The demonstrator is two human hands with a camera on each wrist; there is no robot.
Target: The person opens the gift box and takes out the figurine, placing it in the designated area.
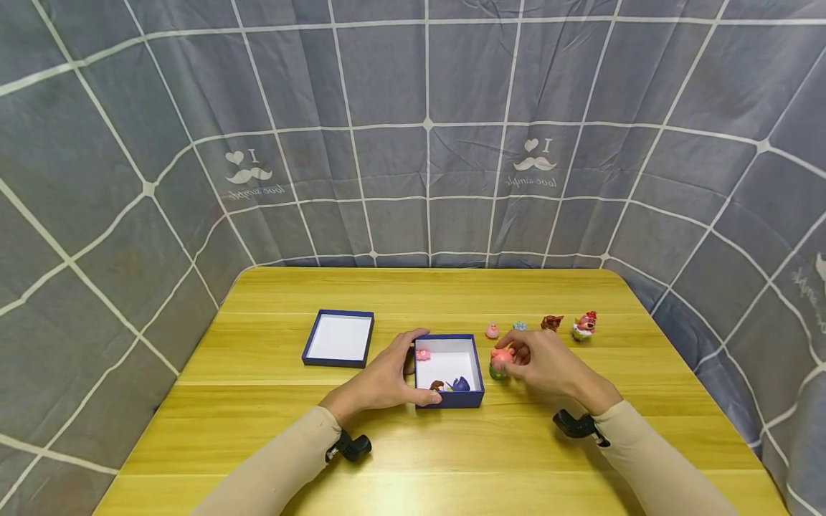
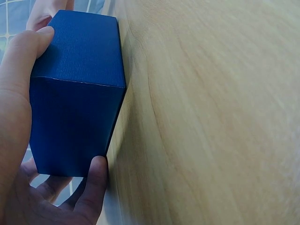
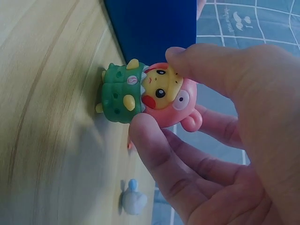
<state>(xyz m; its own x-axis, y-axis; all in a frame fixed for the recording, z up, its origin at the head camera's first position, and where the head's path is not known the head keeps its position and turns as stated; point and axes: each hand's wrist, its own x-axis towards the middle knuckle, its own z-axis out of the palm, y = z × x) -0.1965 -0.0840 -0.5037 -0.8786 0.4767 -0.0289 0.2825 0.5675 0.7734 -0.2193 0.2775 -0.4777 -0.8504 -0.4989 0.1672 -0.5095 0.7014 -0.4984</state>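
Observation:
My left hand (image 1: 386, 374) grips the left side of an open dark blue box (image 1: 459, 400) with a white inside, thumb at its front and fingers behind, as the left wrist view also shows. Inside lie a small pink figurine (image 1: 422, 355), a brown one (image 1: 437, 385) and a dark blue one (image 1: 459, 385). Just right of the box, my right hand (image 1: 548, 364) pinches a toy figurine (image 3: 161, 91) between thumb and fingers. It has a pink hood, yellow face and green outfit, and stands upright at the table surface; whether its feet touch, I cannot tell.
A shallow blue box lid (image 1: 338, 337) lies white side up at the left. Behind my right hand stand a pink duck-like figurine (image 1: 492, 331), a light blue one (image 1: 519, 326), a brown one (image 1: 551, 323) and a red-and-white one (image 1: 584, 327). A grey checked curtain (image 1: 387, 165) surrounds the wooden table (image 1: 413, 459).

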